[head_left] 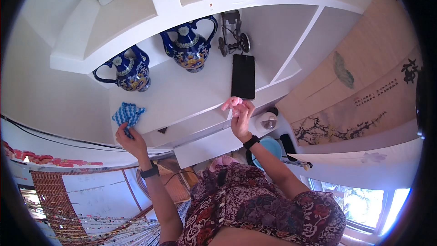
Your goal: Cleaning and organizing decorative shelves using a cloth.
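Observation:
At the left end of the white shelf (168,105), my left hand (134,145) pinches the lower edge of a blue-and-white checked cloth (128,112), which lies bunched up. Further right, my right hand (242,122) is raised at the shelf's front edge, fingers closed around a small pink object (232,104) whose kind I cannot make out. Just beyond that hand lies a flat black device (243,77) like a phone or tablet. Two dark blue floral vases with handles, a left vase (129,70) and a right vase (187,48), stand behind.
A small dark wheeled model (233,36) stands at the back beside the right vase. A white frame edge (136,29) arches over the shelf. Below to the right are a white dome-topped device (267,121) and a light blue basin (267,151). Wall scrolls (346,77) hang at the right.

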`<action>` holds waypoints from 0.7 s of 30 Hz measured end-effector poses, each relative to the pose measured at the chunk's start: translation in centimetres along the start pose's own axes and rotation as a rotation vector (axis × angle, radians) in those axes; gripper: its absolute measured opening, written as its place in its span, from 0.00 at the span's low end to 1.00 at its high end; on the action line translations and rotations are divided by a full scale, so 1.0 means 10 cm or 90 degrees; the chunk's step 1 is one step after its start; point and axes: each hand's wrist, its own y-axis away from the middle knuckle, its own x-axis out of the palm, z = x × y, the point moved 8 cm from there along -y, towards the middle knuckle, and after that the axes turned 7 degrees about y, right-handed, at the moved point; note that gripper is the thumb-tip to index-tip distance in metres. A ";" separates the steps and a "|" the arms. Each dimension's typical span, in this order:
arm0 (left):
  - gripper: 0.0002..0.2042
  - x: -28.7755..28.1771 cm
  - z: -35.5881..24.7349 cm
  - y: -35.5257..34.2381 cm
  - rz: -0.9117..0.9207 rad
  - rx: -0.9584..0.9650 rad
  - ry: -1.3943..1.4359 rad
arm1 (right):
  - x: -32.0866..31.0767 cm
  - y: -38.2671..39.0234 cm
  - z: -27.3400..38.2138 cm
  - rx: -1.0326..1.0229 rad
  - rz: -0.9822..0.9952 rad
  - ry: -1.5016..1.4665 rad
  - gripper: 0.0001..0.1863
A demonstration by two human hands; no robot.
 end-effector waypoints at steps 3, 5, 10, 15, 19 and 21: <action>0.10 0.00 0.01 0.00 0.000 -0.039 -0.003 | 0.00 -0.06 0.00 0.015 0.009 0.001 0.21; 0.10 0.00 0.03 -0.01 0.000 -0.038 0.007 | -0.01 -0.08 0.02 0.017 0.010 0.003 0.21; 0.10 0.00 0.06 0.00 -0.012 -0.038 0.044 | -0.09 -0.14 -0.16 0.109 -0.049 -0.003 0.20; 0.11 0.02 0.01 0.00 -0.006 -0.017 -0.005 | -0.04 -0.10 -0.03 0.116 -0.056 0.006 0.20; 0.11 0.03 0.02 0.01 -0.009 0.000 -0.012 | 0.05 -0.01 0.05 0.102 0.008 -0.045 0.21; 0.11 0.04 0.05 0.01 -0.011 -0.046 -0.013 | 0.06 0.00 -0.02 0.088 0.054 -0.051 0.12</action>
